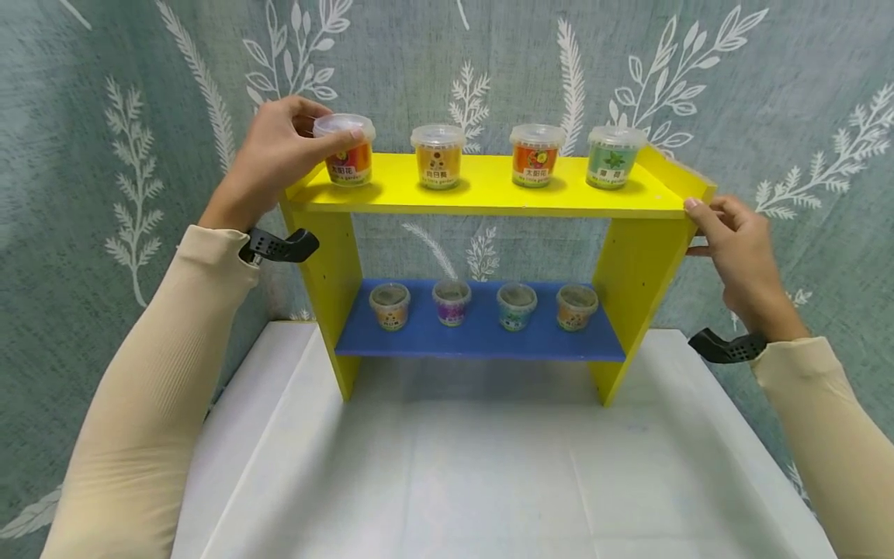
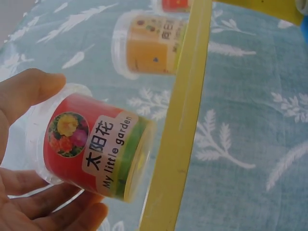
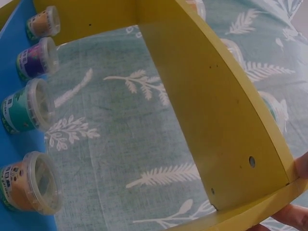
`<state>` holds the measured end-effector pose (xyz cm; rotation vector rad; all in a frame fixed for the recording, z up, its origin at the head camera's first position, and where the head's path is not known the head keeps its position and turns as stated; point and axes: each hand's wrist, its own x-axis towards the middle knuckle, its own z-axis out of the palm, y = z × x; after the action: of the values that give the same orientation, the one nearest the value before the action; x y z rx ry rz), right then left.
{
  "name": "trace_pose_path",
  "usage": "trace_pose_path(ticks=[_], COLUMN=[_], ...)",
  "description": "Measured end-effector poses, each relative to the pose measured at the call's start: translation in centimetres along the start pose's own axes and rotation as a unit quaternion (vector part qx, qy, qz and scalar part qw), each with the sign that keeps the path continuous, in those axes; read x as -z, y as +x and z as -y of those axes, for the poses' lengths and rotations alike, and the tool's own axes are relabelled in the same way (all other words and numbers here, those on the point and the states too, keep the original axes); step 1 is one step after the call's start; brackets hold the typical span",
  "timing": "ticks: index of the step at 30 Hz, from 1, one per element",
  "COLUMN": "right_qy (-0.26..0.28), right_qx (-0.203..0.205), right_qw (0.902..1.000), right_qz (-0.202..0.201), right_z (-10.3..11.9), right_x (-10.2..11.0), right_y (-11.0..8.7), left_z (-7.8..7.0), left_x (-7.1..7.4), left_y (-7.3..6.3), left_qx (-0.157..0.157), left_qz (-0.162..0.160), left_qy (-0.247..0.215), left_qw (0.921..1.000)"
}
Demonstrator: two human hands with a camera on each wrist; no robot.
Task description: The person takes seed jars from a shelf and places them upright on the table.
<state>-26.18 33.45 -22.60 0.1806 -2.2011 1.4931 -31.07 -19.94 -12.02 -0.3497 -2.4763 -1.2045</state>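
My left hand [image 1: 279, 151] is around a lidded plastic cup [image 1: 349, 161] with a red and green flower label, at the left end of the yellow top shelf. In the left wrist view its thumb [image 2: 41, 85] lies at the lid, the other fingers [image 2: 53, 207] curl along the far side, and the cup [image 2: 96, 144] stands by the board's yellow edge. At the upper right corner of the yellow and blue shelf unit [image 1: 489, 203], my right hand [image 1: 743, 252] grips the side panel. Only some of its fingers [image 3: 291, 215] show in the right wrist view.
Along the top shelf stand an orange cup [image 1: 438, 159], a red-orange cup [image 1: 536, 157] and a green cup [image 1: 615, 159]. Several smaller lidded cups line the blue lower shelf [image 1: 482, 341]. The unit stands on a white-covered table [image 1: 489, 466] before a leaf-patterned cloth [image 1: 419, 46].
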Motion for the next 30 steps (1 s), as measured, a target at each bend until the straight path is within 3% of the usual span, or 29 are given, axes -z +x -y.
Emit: trace_pose_path(ticks=[8,16,21,30], right_qy=[0.002,-0.008,-0.021,-0.021], right_qx=[0.008,0.008,0.007,0.005], right_qw=[1.0,0.9999,0.9997,0.9997], right_qz=[-0.005,-0.004,-0.013,-0.013], right_z=[0.0,0.0,0.0,0.1], right_x=[0.0,0.0,-0.1,-0.2], right_y=[0.2,-0.1,-0.2,-0.2], left_z=[-0.8,-1.2,-1.0,-1.0], left_x=[0.3,0.4,0.4,0.7], left_y=[-1.3,-3.3,-4.6,-6.5], left_qx=[-0.021,-0.023,-0.042,-0.046], left_qz=[0.008,0.016,0.02,0.024], left_qy=[-0.03,0.005,0.002,0.007], left_qw=[0.9993,0.9996,0.9989,0.9986])
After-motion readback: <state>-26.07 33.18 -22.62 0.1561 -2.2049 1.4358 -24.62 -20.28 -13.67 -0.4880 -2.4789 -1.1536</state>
